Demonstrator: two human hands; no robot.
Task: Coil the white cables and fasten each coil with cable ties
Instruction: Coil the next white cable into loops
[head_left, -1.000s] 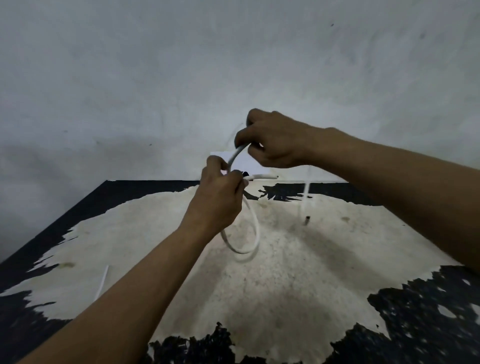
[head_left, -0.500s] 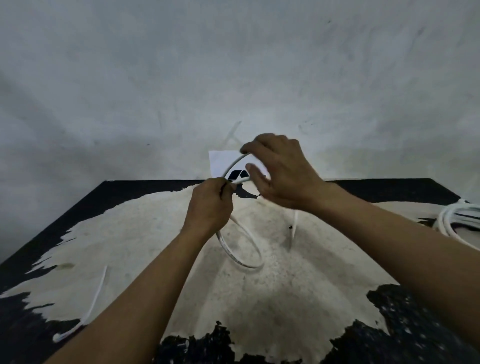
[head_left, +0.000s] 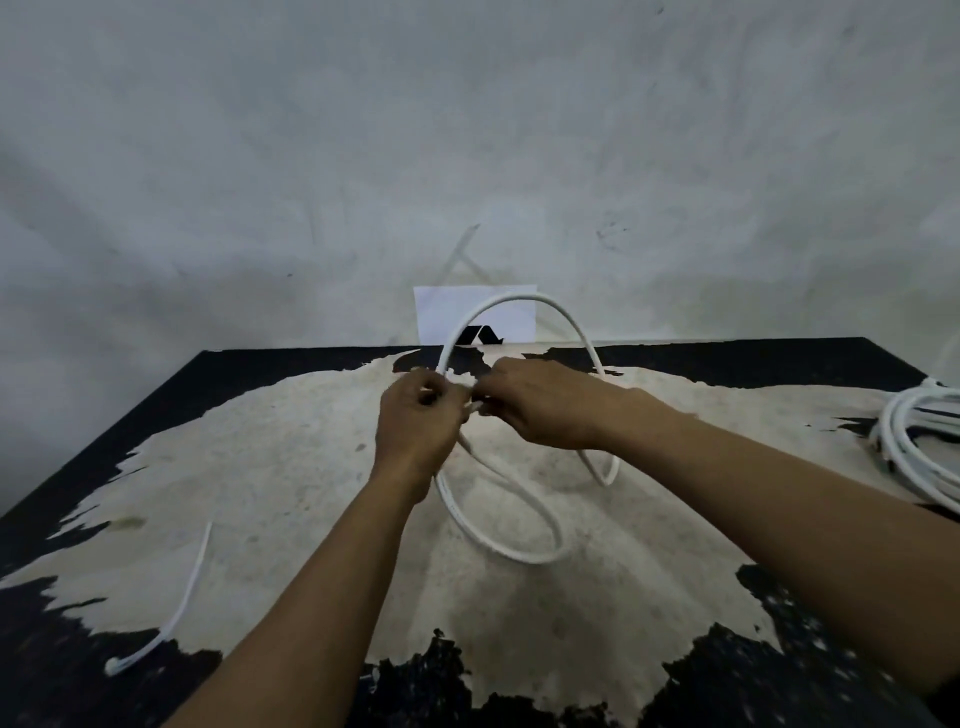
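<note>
The left hand (head_left: 415, 421) and right hand (head_left: 540, 405) are bare, and the left forearm (head_left: 332, 587) and right forearm (head_left: 779, 514) likewise uncovered.

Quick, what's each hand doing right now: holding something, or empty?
Left hand: grips the white cable where its loops meet.
Right hand: pinches the same white cable, right beside the left hand.

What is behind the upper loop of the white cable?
A white card with a black mark, against the wall, seen through the cable loop. The cable covers part of the mark; left hand and right hand hide the loop's ends.
</note>
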